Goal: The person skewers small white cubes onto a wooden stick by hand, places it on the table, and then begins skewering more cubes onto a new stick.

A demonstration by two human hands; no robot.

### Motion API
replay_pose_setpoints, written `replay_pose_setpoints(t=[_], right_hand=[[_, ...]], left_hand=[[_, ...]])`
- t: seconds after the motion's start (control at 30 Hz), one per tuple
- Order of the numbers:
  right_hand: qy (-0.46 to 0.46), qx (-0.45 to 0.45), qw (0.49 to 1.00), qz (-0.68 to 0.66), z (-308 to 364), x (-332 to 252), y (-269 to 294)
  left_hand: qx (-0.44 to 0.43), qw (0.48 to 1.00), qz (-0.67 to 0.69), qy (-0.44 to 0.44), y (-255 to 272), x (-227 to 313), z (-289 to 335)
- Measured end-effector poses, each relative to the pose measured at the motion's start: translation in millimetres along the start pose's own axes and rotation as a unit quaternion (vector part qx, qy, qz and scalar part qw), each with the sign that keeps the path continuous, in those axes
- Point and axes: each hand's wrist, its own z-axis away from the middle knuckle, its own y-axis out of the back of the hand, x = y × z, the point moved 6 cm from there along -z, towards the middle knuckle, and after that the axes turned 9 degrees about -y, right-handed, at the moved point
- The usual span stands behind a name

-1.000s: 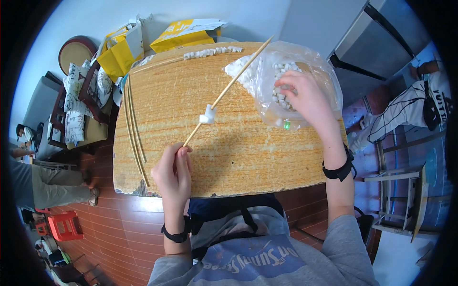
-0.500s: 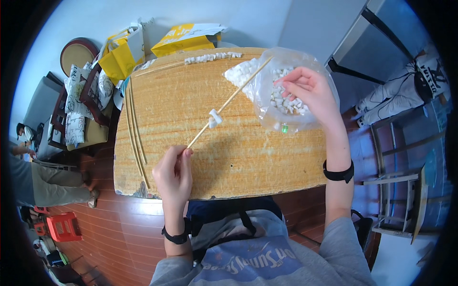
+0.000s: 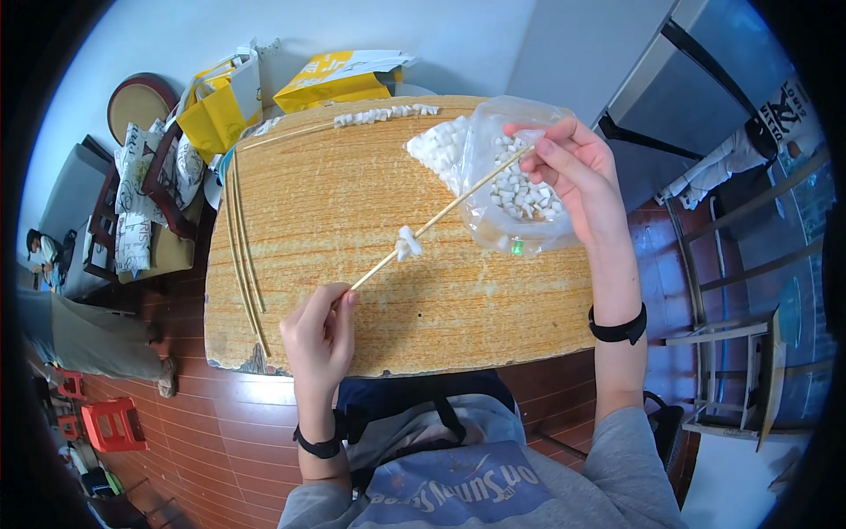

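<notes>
A thin wooden stick (image 3: 458,201) slants up to the right above the table, its lower end pinched in my left hand (image 3: 319,339). A few small white chunks (image 3: 406,243) are threaded near its middle. At the upper tip, my right hand (image 3: 582,181) has thumb and fingers closed around what looks like a small white chunk; the fingers partly hide it. Below that hand lies an open clear plastic bag (image 3: 480,216) with many loose white chunks (image 3: 527,198) inside. Beside the bag is a heap of white chunks (image 3: 436,148).
Bare sticks (image 3: 243,256) lie along the left side of the wooden table (image 3: 352,194). At the far edge rests a stick with a row of white chunks (image 3: 383,115). Yellow bags (image 3: 330,78) stand behind. A chair with cushions (image 3: 132,198) and a red stool (image 3: 115,425) are left.
My right hand has moved from over the bag to the stick's upper tip. The stick has tilted slightly lower, and my left hand still grips its lower end.
</notes>
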Motion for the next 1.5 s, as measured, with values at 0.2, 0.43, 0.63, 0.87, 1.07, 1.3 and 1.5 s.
replay_pose_setpoints(t=[0.2,0.43,0.63,0.87,1.07,1.3,1.5], right_hand=[[-0.002,-0.006,1.000,-0.008,1,-2,-1],[-0.007,-0.010,1.000,0.016,3,-3,-4],[0.000,-0.014,1.000,-0.002,3,-4,-4],[0.008,-0.012,1.000,-0.005,4,-4,-3],[0.005,0.010,1.000,0.007,3,-2,-4],[-0.015,-0.013,0.999,-0.043,3,6,-3],[-0.054,-0.046,0.989,-0.131,2,19,-4]], left_hand=[[0.016,1.000,0.002,0.005,0,-1,0],[0.017,1.000,0.005,0.001,-1,-1,1],[0.016,1.000,0.005,-0.001,0,0,0],[0.012,1.000,0.005,-0.004,-1,1,-1],[0.003,1.000,0.015,-0.003,-2,0,0],[-0.008,1.000,0.027,0.000,-2,-3,1],[-0.012,0.998,0.059,0.021,-1,-4,2]])
